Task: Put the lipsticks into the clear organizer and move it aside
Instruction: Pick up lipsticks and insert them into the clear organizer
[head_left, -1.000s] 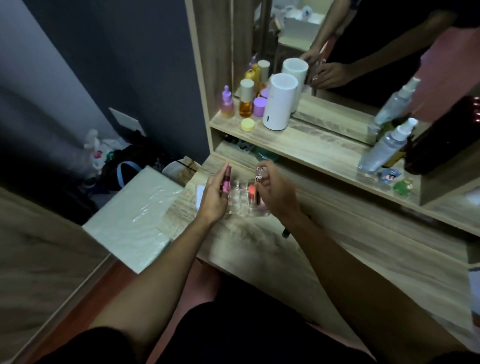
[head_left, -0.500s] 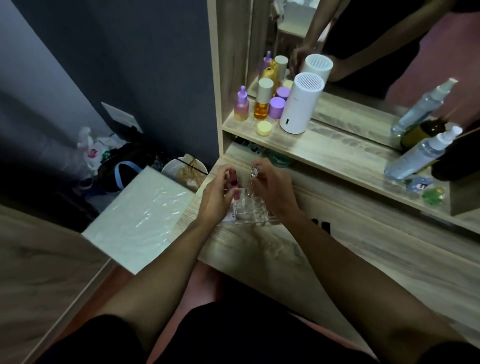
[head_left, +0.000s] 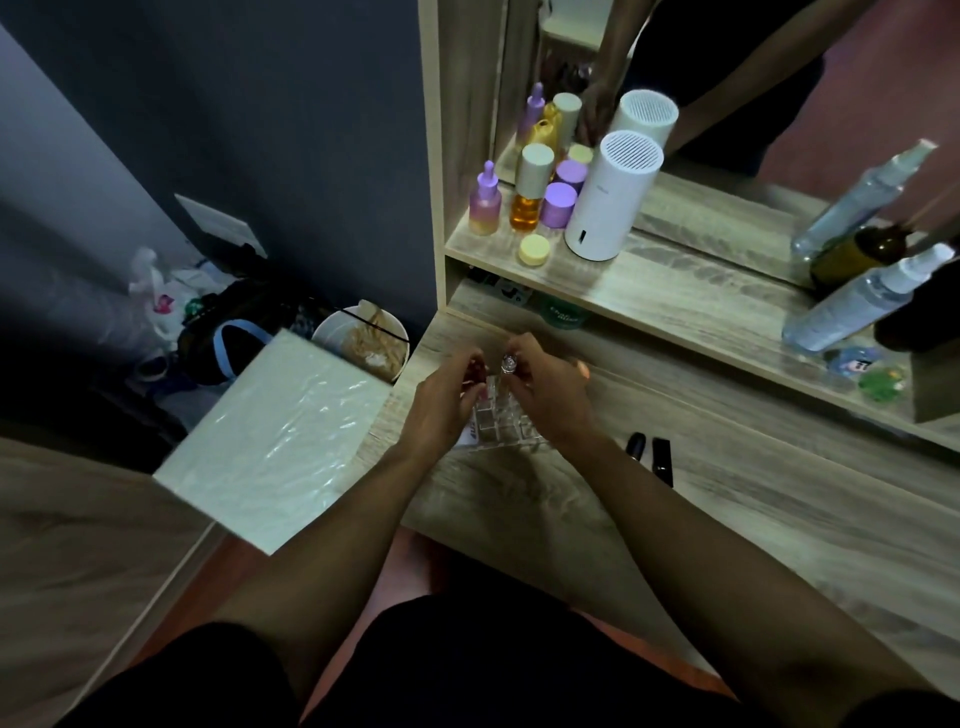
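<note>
A person's two hands work over a clear organizer on a wooden dressing table, lowering lipsticks into its slots. The right hand pinches a silver-capped lipstick upright between thumb and fingertips, fingers closed on it, directly above the organizer's far compartments. The left hand curls at the organizer's left side, fingers nearly closed around what appears to be a pink lipstick, though the dim light makes the grip hard to read. Each tube is best kept vertical and centred over one cell, then released only once seated. Two black lipstick tubes lie on the table just right of the right wrist, not yet loaded
</note>
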